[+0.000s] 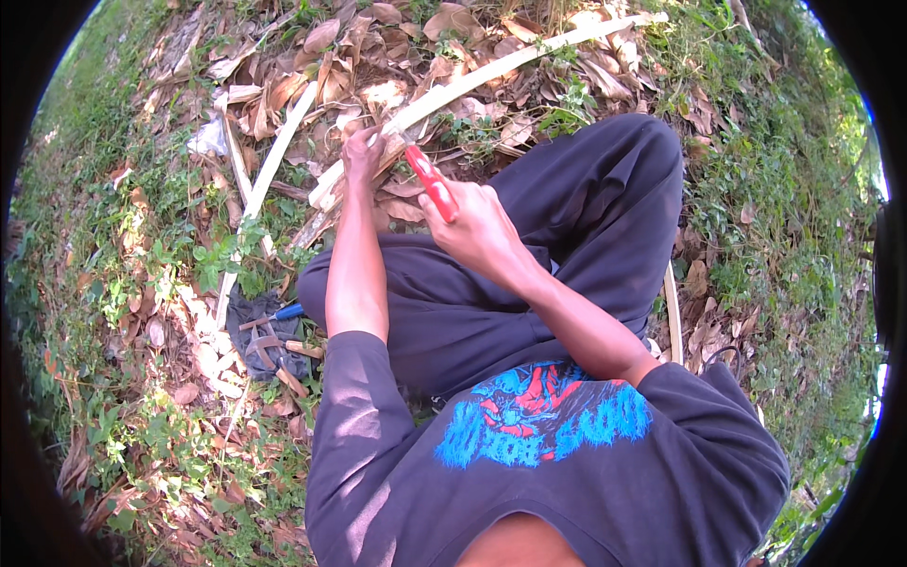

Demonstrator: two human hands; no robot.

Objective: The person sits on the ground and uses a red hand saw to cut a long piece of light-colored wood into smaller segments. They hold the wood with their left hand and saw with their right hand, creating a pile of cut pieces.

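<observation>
A long pale strip of split wood (515, 62) slants from in front of my legs up toward the far right. My left hand (362, 156) is closed around its near end, where other short pale pieces and a rough piece of wood (326, 184) lie close by. In my right hand (480, 231) is a red-handled tool (428, 170), its metal end touching or almost touching the strip just right of my left hand. The fingers are wrapped round the handle. What kind of tool it is I cannot make out, since the metal part is small and partly hidden.
More pale strips (282, 146) lie on the leafy ground at the left, near a scrap of whitish plastic (210, 139). By my left knee, a blue-handled tool (286, 312) and a hammer-like tool (262, 346) rest on dark cloth (244, 312). Another strip (673, 317) is at my right.
</observation>
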